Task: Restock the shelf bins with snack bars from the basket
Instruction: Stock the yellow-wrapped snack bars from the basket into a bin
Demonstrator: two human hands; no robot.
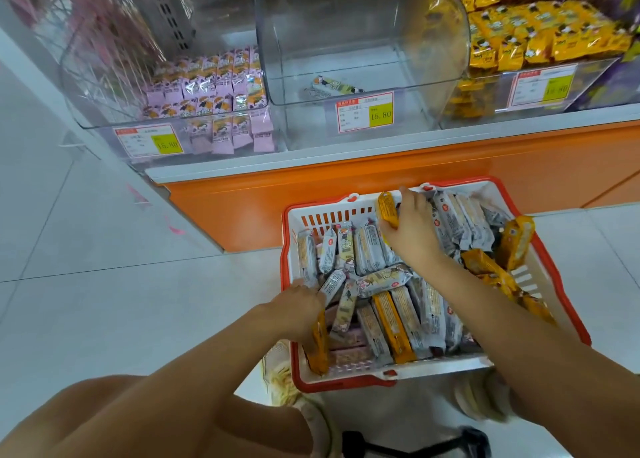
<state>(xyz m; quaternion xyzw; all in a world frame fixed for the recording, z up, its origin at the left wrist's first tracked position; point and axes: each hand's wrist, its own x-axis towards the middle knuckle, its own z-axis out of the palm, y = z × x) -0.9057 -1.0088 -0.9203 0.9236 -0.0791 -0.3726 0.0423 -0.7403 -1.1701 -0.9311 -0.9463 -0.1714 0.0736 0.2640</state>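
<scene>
Snack bars (398,305) filled the red basket (346,385) below the shelf (311,167). The right hand (412,231) gripped an orange bar (387,209) at its far side; the left hand (301,307) clutched a second orange bar (320,348). The middle bin (363,42) bore a price tag (364,112) reading 15.80.

Pale, probably tiled floor (86,284), orange plinth (346,187)
</scene>
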